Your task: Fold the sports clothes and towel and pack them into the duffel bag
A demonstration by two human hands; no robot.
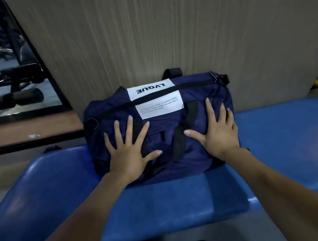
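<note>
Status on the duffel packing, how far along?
Looks nearly done: no clothes or towel lie loose on the blue bench, and the navy duffel bag looks closed and filled. Left hand and right hand press flat on it. Contents can't be seen.

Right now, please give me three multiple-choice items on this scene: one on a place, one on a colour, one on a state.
1. Where does the duffel bag lie?
A. on the blue bench
B. on the floor
C. on a shelf

2. What colour is the bag?
A. red
B. navy blue
C. green

3. How are both hands?
A. curled round the straps
B. raised off the bag
C. flat on the bag, fingers spread

Key: 1 A, the blue bench lies under it. 2 B, its cloth is navy. 3 C, the left hand and the right hand press on it with straight fingers.
</note>
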